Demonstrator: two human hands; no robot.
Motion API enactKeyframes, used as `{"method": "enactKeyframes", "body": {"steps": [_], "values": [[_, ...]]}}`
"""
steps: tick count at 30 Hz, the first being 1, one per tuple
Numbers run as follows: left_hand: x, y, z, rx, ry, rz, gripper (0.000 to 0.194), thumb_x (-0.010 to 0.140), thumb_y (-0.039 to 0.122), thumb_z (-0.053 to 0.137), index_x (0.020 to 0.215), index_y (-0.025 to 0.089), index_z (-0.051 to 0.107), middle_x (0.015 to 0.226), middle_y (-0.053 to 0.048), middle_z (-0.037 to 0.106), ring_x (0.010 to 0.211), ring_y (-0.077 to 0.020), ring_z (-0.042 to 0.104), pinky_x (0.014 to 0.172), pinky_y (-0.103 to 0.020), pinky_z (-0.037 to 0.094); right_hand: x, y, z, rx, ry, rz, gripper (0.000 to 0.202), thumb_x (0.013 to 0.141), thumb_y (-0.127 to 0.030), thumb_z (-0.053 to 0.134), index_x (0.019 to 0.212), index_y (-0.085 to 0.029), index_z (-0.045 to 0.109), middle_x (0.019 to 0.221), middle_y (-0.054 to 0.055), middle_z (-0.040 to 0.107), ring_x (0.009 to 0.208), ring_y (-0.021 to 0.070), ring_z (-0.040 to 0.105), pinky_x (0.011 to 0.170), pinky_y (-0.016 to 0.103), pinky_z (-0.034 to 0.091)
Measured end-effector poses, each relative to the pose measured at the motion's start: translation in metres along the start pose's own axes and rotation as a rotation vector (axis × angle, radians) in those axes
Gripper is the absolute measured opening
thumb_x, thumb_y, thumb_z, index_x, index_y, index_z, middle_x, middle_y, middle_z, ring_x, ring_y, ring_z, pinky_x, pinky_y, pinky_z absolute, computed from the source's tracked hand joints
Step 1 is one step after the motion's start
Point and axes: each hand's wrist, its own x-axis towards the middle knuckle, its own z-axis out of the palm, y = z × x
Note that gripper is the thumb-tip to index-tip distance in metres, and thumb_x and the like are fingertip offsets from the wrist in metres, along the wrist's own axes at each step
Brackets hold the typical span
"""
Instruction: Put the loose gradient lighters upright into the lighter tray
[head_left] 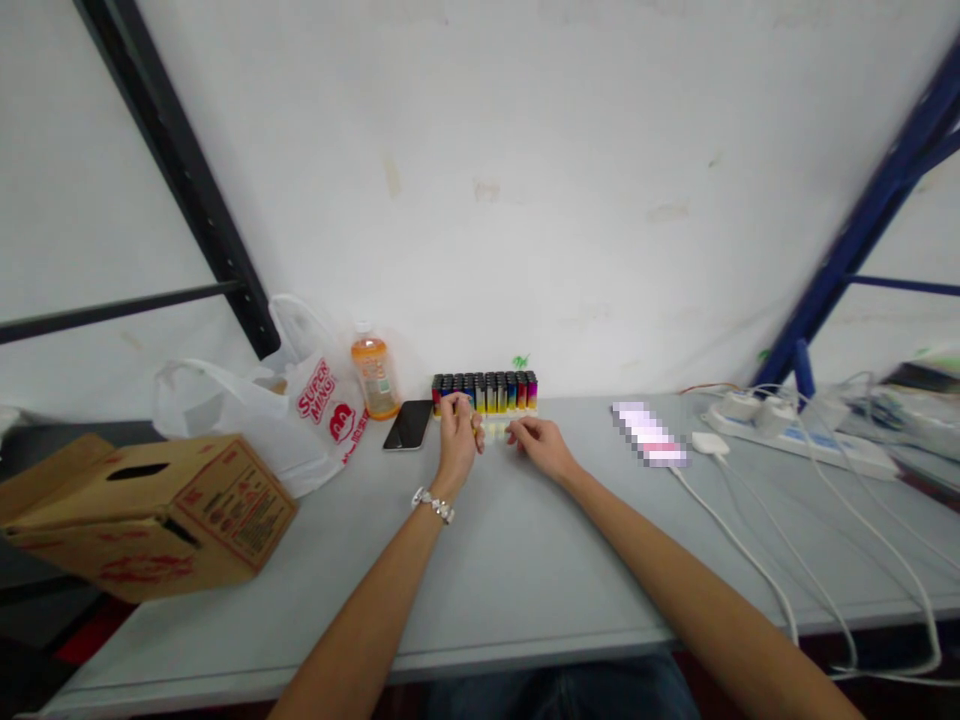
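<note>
Several lighters (501, 392) with black tops and bright multicoloured bodies stand upright in close rows against the wall. My left hand (457, 432), with a silver bracelet at the wrist, is in front of their left end. Its fingers are closed around a small lighter, of which only bits of yellow and a dark end show. To the right, my right hand (541, 444) is low over the table, fingers curled and pinched together; whatever they hold, if anything, is hidden. Between the hands, small pale yellowish pieces (496, 428) lie on the table, too blurred to name.
Left on the grey table (517, 580) are a cardboard box (150, 520), a white plastic bag (300, 430), an orange drink bottle (375, 375) and a dark phone (409, 426). Right are a lit phone (649, 434), a white charger (709, 444), a power strip (810, 440) and trailing cables.
</note>
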Motion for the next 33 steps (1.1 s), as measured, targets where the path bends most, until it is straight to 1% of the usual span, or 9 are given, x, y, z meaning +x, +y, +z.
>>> {"method": "enactKeyframes", "body": {"steps": [2, 4, 6, 10, 16, 21, 24, 29, 33], "values": [[-0.002, -0.001, 0.003, 0.018, 0.016, -0.084, 0.039, 0.091, 0.063, 0.043, 0.094, 0.024, 0.043, 0.055, 0.012, 0.035, 0.036, -0.0052, 0.029, 0.037, -0.016, 0.022, -0.001, -0.002, 0.001, -0.021, -0.039, -0.019, 0.039, 0.093, -0.043, 0.047, 0.076, -0.016, 0.07, 0.068, 0.003, 0.069, 0.058, 0.0146, 0.06, 0.061, 0.025, 0.045], [-0.003, -0.004, 0.005, 0.076, 0.037, -0.13, 0.042, 0.087, 0.063, 0.047, 0.083, 0.021, 0.049, 0.051, 0.011, 0.03, 0.037, -0.0053, 0.025, 0.038, -0.018, 0.02, -0.002, -0.003, 0.002, -0.043, -0.076, -0.035, 0.041, 0.095, -0.043, 0.045, 0.074, -0.016, 0.069, 0.066, 0.003, 0.068, 0.059, 0.0149, 0.06, 0.062, 0.026, 0.045], [-0.004, -0.008, 0.008, 0.155, 0.074, -0.133, 0.044, 0.084, 0.061, 0.053, 0.07, 0.019, 0.051, 0.048, 0.01, 0.029, 0.039, -0.0062, 0.027, 0.04, -0.02, 0.024, -0.003, -0.003, 0.002, -0.058, -0.094, -0.042, 0.043, 0.096, -0.044, 0.044, 0.072, -0.016, 0.068, 0.064, 0.003, 0.067, 0.058, 0.0148, 0.06, 0.062, 0.025, 0.045], [-0.008, -0.01, 0.012, 0.305, 0.117, -0.062, 0.042, 0.082, 0.05, 0.054, 0.054, 0.019, 0.049, 0.047, 0.005, 0.04, 0.046, -0.0097, 0.039, 0.048, -0.023, 0.032, -0.003, -0.003, 0.002, -0.075, -0.095, -0.057, 0.044, 0.097, -0.044, 0.042, 0.074, -0.017, 0.068, 0.064, 0.002, 0.067, 0.059, 0.0149, 0.06, 0.062, 0.025, 0.044], [-0.017, -0.008, 0.019, 0.366, 0.019, 0.025, 0.043, 0.083, 0.043, 0.05, 0.048, 0.021, 0.039, 0.045, 0.004, 0.04, 0.047, -0.0101, 0.038, 0.05, -0.024, 0.03, -0.003, -0.007, 0.001, -0.096, -0.133, -0.061, 0.045, 0.097, -0.041, 0.043, 0.066, -0.017, 0.065, 0.062, 0.002, 0.067, 0.058, 0.0145, 0.059, 0.062, 0.025, 0.043], [-0.016, -0.011, 0.022, 0.435, 0.074, 0.07, 0.033, 0.079, 0.03, 0.05, 0.05, 0.021, 0.037, 0.046, 0.006, 0.037, 0.048, -0.0094, 0.036, 0.049, -0.024, 0.025, -0.003, -0.008, 0.001, -0.126, -0.138, -0.051, 0.043, 0.096, -0.039, 0.043, 0.066, -0.016, 0.065, 0.061, 0.002, 0.066, 0.059, 0.0141, 0.058, 0.062, 0.024, 0.042], [-0.016, -0.01, 0.022, 0.395, 0.072, 0.09, 0.035, 0.08, 0.034, 0.049, 0.051, 0.021, 0.037, 0.046, 0.006, 0.037, 0.047, -0.0093, 0.035, 0.05, -0.024, 0.026, -0.003, -0.007, 0.002, -0.12, -0.143, -0.049, 0.045, 0.096, -0.04, 0.042, 0.067, -0.015, 0.065, 0.062, 0.002, 0.066, 0.06, 0.014, 0.058, 0.063, 0.024, 0.042], [-0.021, -0.004, 0.018, 0.331, -0.034, 0.136, 0.046, 0.086, 0.053, 0.048, 0.054, 0.02, 0.043, 0.049, 0.004, 0.044, 0.049, -0.0106, 0.041, 0.052, -0.025, 0.032, -0.003, -0.003, 0.004, -0.089, -0.137, -0.051, 0.047, 0.096, -0.044, 0.042, 0.065, -0.015, 0.064, 0.061, 0.002, 0.064, 0.058, 0.0133, 0.055, 0.061, 0.024, 0.041], [-0.023, -0.004, 0.016, 0.338, -0.04, 0.157, 0.049, 0.087, 0.057, 0.047, 0.055, 0.02, 0.043, 0.049, 0.004, 0.045, 0.049, -0.0109, 0.041, 0.053, -0.025, 0.032, -0.003, 0.0, 0.005, -0.087, -0.147, -0.06, 0.05, 0.096, -0.048, 0.041, 0.066, -0.015, 0.064, 0.061, 0.002, 0.064, 0.058, 0.0131, 0.055, 0.061, 0.024, 0.041]]}}
